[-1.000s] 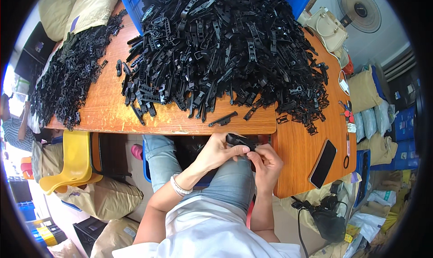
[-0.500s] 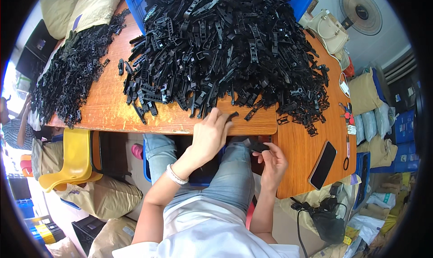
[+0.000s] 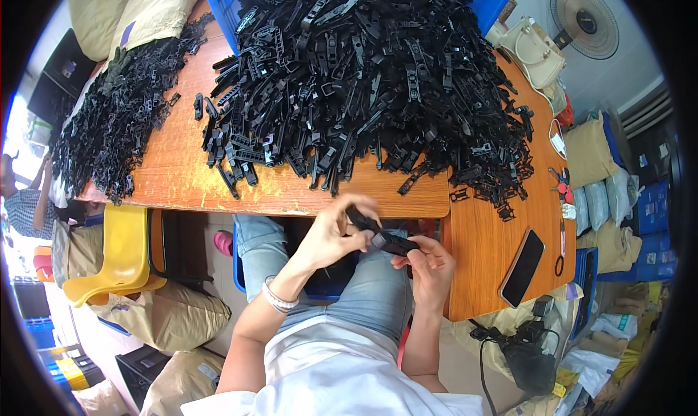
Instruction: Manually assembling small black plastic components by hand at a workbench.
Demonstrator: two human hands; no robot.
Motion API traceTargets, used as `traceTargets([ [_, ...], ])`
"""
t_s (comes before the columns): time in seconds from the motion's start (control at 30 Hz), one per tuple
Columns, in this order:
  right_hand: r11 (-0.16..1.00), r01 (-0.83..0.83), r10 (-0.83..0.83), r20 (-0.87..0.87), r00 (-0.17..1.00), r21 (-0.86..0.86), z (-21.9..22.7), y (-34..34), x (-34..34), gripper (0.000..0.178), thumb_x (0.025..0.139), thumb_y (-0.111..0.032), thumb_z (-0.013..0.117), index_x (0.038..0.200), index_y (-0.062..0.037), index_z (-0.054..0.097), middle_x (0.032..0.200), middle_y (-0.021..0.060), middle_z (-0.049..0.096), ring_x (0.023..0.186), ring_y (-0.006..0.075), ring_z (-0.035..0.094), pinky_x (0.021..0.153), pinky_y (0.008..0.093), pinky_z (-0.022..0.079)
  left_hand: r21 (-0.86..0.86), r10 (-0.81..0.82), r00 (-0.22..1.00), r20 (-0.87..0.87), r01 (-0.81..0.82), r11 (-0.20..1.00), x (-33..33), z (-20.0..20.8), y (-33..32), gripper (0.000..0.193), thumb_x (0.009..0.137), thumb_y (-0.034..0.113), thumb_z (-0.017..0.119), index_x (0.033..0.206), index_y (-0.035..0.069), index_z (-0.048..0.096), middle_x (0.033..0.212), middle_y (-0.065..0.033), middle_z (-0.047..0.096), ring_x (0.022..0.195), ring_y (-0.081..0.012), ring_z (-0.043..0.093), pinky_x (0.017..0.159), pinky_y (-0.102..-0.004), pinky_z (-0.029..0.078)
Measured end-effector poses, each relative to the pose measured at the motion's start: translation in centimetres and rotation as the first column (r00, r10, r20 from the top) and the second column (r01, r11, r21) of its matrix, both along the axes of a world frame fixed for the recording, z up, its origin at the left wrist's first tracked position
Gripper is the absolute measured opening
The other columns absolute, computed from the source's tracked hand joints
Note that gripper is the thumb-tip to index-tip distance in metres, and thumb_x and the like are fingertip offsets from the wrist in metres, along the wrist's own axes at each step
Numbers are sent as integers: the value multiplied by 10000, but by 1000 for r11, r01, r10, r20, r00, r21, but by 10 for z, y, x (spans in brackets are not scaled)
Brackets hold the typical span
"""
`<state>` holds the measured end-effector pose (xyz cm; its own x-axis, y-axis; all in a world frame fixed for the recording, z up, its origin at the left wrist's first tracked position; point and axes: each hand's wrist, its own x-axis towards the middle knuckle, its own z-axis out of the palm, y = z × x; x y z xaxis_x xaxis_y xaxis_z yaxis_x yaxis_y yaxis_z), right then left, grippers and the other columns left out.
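Over my lap, just off the table's near edge, both hands are close together. My left hand [image 3: 336,234] pinches a slim black plastic piece [image 3: 359,217], its fingers slightly smeared by motion. My right hand [image 3: 430,265] grips a thicker black plastic piece [image 3: 395,244] between thumb and fingers. The two pieces meet or nearly meet; I cannot tell whether they are joined. Beyond my hands, a big heap of black plastic clip-like parts [image 3: 349,96] spreads over the wooden table [image 3: 276,202].
A blue crate [image 3: 219,13] lies behind the heap. Smaller black parts [image 3: 116,125] are piled at the left. On the right rest a phone [image 3: 522,268], red-handled cutters [image 3: 563,183] and a white bag [image 3: 529,53]. A yellow chair [image 3: 120,249] stands at the left; another person [image 3: 29,209] is far left.
My left hand has drawn back from the table edge with a black plastic piece, coming to the piece in my right hand. My right hand has shifted slightly left.
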<state>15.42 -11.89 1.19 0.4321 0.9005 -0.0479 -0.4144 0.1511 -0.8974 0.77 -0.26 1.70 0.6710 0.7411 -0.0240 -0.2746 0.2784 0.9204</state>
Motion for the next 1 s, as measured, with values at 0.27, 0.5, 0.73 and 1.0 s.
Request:
traceTargets([
  [0.27,988,82,-38,305,952,-132,20,-2,-9,174,790,62,576,961,94,567,755,146,625,637,193,637,605,273,535,648,32,935,-353,220,730,-17,30,-10,469,694,-111,495,1154,-23,525,1202,-193,525,1122,-329,502,922,-361,425],
  [0.5,999,2,18,381,925,-51,21,-3,-11,172,777,62,615,941,94,573,837,126,592,706,175,636,635,242,531,595,-39,943,-331,241,767,-21,34,-14,493,731,-14,587,1204,-59,454,1141,-260,530,1026,-355,552,833,-359,465],
  [0.73,995,-46,-55,853,519,91,24,11,-10,295,739,-46,662,1015,30,594,952,128,565,942,239,565,783,311,454,540,20,922,-386,209,815,-22,25,-19,417,723,68,678,1094,-58,536,879,-232,614,764,-348,614,667,-334,489],
  [1.0,996,-74,11,817,577,39,15,14,-15,267,676,83,624,933,18,599,852,109,582,783,254,557,690,300,455,575,63,925,-376,180,798,-32,17,-23,371,727,82,686,1049,-49,558,788,-202,598,666,-332,596,588,-347,471],
])
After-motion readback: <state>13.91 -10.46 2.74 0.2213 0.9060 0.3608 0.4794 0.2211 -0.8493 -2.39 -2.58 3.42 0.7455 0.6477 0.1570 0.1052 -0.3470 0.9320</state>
